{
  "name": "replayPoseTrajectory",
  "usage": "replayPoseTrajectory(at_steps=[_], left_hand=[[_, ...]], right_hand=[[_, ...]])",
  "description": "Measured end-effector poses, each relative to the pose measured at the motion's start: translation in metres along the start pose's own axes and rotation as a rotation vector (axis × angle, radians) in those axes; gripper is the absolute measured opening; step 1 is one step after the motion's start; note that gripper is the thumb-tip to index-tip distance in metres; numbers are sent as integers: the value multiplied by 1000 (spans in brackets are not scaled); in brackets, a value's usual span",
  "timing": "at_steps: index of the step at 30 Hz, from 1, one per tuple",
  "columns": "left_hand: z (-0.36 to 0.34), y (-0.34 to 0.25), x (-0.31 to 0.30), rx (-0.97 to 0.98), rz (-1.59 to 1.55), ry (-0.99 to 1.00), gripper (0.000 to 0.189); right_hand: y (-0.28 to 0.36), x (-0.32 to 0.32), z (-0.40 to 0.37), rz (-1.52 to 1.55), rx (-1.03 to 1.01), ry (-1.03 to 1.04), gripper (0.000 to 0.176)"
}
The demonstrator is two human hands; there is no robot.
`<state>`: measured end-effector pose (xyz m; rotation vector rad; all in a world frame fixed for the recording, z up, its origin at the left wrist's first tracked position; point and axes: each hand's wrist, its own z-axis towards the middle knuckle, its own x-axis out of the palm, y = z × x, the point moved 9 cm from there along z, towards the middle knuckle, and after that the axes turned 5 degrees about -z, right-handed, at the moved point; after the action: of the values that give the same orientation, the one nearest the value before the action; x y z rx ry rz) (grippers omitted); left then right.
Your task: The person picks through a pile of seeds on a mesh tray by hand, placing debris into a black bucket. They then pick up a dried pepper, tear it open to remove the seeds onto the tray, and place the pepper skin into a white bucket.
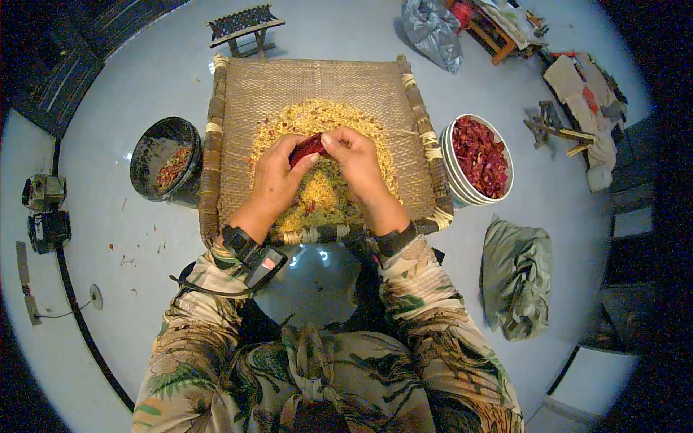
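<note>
A dark red dried chili pepper [306, 149] is held between my two hands, over a woven tray. My left hand [274, 171] grips its left part, with the thumb along the lower side. At its right end, my right hand [354, 156] pinches it with thumb and fingertips. Beneath them, the woven tray [310, 79] with a wooden frame carries a spread of yellow chili seeds [317, 112] with red flecks. A greenish patch of finer bits lies closer to me.
Right of the tray, a stack of white buckets [449, 162] holds red chili pieces [479, 157]. A black bucket [164, 155] with reddish bits is at left. A green sack [517, 278] lies on the floor at right; a small stool [244, 27] stands behind the tray.
</note>
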<state>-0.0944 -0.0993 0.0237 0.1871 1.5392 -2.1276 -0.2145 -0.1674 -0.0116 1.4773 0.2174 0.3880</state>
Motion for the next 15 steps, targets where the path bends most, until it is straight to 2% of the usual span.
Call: replayPoseTrajectory(at_steps=[2,5,8,12,15], left_hand=[[-1,6,2,-51,-80,-5,27],[-2,14,5,-122,-196,5,27],[-4,16,7,-202,-365,8,26],[-3,19,8,-192,-498,-6,27],[-2,23,8,-140,-475,-20,27]], right_hand=[[0,2,-2,91,43,21,14],[-3,2,-3,73,131,46,14],[-4,-12,2,-25,121,-33,16],[15,-9,2,-29,4,-24,20],[29,6,-4,-107,-87,30,24]])
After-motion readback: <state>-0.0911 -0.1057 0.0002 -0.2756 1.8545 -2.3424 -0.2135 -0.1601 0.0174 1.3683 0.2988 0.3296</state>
